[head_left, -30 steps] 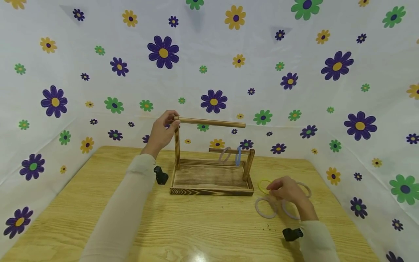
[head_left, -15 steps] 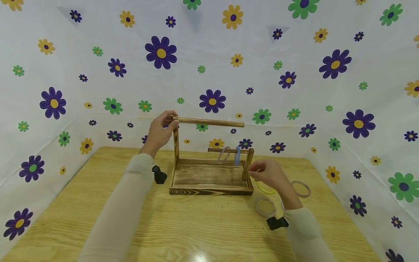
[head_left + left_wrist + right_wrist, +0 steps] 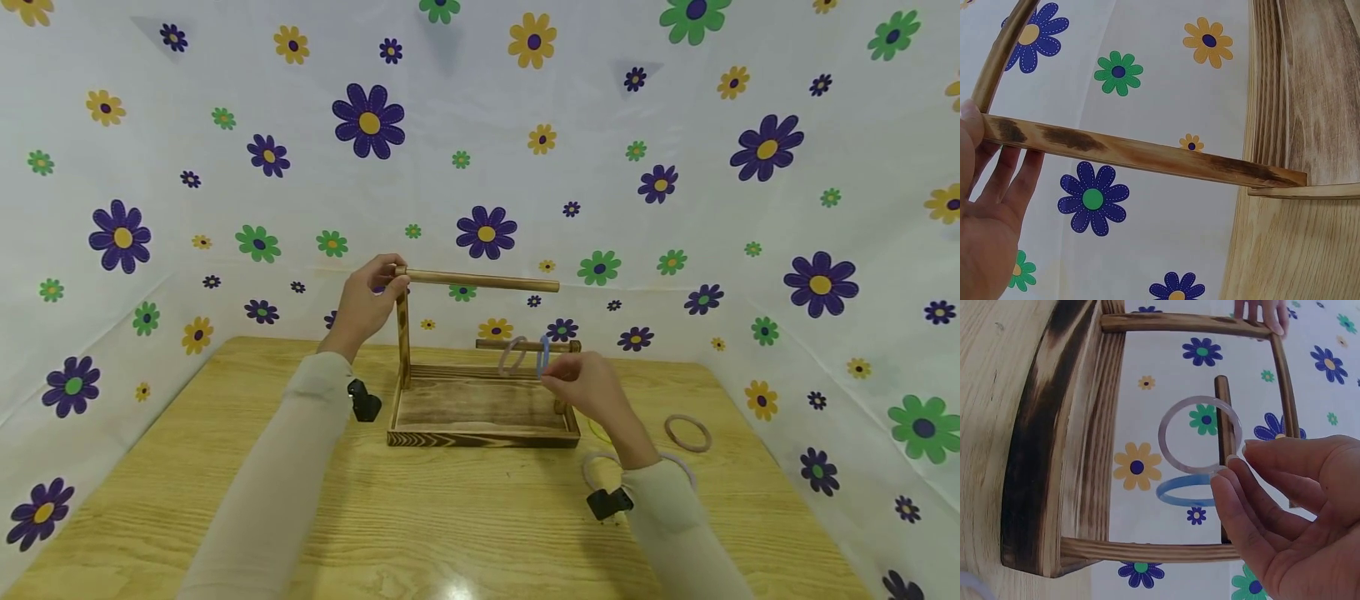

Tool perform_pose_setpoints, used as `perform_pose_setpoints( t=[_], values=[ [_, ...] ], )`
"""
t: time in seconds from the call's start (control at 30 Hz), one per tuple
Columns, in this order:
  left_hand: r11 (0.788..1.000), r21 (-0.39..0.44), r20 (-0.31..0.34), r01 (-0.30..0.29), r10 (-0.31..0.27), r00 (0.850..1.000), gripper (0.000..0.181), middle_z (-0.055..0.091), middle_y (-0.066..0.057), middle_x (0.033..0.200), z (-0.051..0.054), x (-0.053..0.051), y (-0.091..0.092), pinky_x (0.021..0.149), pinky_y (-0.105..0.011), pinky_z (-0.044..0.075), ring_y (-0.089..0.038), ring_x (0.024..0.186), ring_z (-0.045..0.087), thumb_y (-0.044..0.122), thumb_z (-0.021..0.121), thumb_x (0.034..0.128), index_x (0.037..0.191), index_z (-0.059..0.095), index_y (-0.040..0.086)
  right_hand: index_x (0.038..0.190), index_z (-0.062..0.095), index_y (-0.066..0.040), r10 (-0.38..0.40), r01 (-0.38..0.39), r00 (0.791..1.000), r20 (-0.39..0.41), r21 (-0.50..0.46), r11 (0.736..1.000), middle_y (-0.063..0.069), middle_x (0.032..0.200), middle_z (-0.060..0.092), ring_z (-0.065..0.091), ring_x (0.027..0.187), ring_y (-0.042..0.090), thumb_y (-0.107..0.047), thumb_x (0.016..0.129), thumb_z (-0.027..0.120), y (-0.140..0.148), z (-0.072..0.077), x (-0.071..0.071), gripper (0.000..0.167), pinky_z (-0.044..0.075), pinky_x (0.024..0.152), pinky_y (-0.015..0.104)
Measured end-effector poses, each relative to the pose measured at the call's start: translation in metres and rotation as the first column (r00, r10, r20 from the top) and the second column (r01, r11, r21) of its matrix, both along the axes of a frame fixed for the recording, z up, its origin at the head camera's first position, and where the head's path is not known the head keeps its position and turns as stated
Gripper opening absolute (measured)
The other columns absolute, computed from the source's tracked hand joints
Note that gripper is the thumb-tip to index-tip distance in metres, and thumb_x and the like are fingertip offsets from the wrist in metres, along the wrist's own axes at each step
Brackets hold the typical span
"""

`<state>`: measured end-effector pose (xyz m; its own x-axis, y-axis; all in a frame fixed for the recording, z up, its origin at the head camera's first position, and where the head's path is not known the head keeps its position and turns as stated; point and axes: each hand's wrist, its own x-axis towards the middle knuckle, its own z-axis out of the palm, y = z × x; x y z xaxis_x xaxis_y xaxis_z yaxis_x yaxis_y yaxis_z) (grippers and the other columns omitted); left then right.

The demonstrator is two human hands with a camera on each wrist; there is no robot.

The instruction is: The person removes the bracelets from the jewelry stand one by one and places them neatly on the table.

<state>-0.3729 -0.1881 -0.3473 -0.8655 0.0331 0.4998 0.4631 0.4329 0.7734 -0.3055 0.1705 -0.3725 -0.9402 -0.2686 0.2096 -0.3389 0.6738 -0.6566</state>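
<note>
My left hand [image 3: 367, 300] grips the top corner of a wooden rack, where its upper bar [image 3: 480, 280] meets the tall post [image 3: 1147, 156]. Thumb and fingers lie on either side of that joint. On the lower bar [image 3: 491, 343] hang a pale lilac bangle [image 3: 1163, 437] and a blue bangle [image 3: 1175, 500]. My right hand [image 3: 592, 392] is beside the blue bangle, fingers bent, with a small gap showing between thumb and fingertips in the right wrist view. The fingertips cover part of the blue bangle; whether they touch it is unclear.
The rack's shallow tray [image 3: 480, 438] stands on a wood-grain table [image 3: 450, 517]. To its right lie a yellow bangle [image 3: 597, 431], mostly hidden by my arm, two pale bangles, and a brownish bangle [image 3: 687, 448]. Flower-patterned sheeting [image 3: 480, 108] surrounds the table.
My right hand has moved left and up from the loose bangles on the table to the blue bangle. My left hand stays on the rack's corner.
</note>
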Motion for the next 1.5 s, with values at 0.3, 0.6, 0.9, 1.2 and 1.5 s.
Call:
perform_pose_setpoints(
  t=[0.3,0.6,0.9,1.2,1.5],
  values=[
    [1.0,-0.003,0.009,-0.01,0.01,1.0,0.033,0.062,-0.017,0.132,0.001,0.001,0.0,0.11,-0.057,0.048,-0.038,0.126,0.061,0.027,0.059,0.1067,0.134,0.059,0.008,0.101,0.079,-0.002,-0.017,0.016,0.999,-0.042,-0.023,1.0,0.016,0.098,0.078,0.073,0.085,0.026,-0.013,0.096,0.073,-0.019,-0.003,-0.004,0.013,0.061,0.078,0.041],
    [1.0,0.008,0.009,-0.012,0.012,1.0,0.033,0.063,-0.016,0.131,0.002,0.002,0.002,0.107,-0.056,0.05,-0.037,0.125,0.062,0.027,0.059,0.1063,0.134,0.059,0.009,0.095,0.08,-0.006,-0.048,0.046,0.996,-0.069,-0.018,0.999,0.011,0.091,0.079,0.071,0.077,0.019,-0.02,0.094,0.078,-0.038,-0.011,-0.009,0.014,0.059,0.069,0.033],
    [1.0,0.006,0.006,-0.015,0.015,1.0,0.031,0.063,-0.016,0.13,0.001,0.003,0.002,0.107,-0.056,0.05,-0.037,0.124,0.062,0.028,0.059,0.1062,0.133,0.06,0.011,0.09,0.079,-0.005,-0.121,0.116,0.985,-0.123,-0.048,0.992,0.01,0.085,0.078,0.072,0.075,0.021,-0.021,0.09,0.081,-0.055,-0.018,-0.01,0.016,0.06,0.07,0.035],
    [1.0,0.006,0.004,-0.018,0.018,1.0,0.032,0.063,-0.016,0.129,0.0,0.001,0.002,0.107,-0.057,0.05,-0.038,0.124,0.062,0.028,0.059,0.1062,0.132,0.06,0.01,0.093,0.079,-0.003,-0.173,0.166,0.973,-0.155,-0.06,0.984,0.012,0.086,0.079,0.075,0.077,0.025,-0.018,0.09,0.08,-0.067,-0.024,-0.013,0.016,0.061,0.073,0.04],
    [1.0,0.005,0.007,-0.023,0.023,1.0,0.03,0.063,-0.016,0.13,0.0,0.002,0.001,0.108,-0.057,0.049,-0.037,0.125,0.062,0.027,0.059,0.1066,0.132,0.059,0.01,0.096,0.08,-0.003,-0.218,0.212,0.968,-0.121,-0.065,0.975,0.012,0.088,0.079,0.075,0.076,0.023,-0.019,0.09,0.077,-0.076,-0.025,-0.015,0.017,0.062,0.068,0.037]
  ],
)
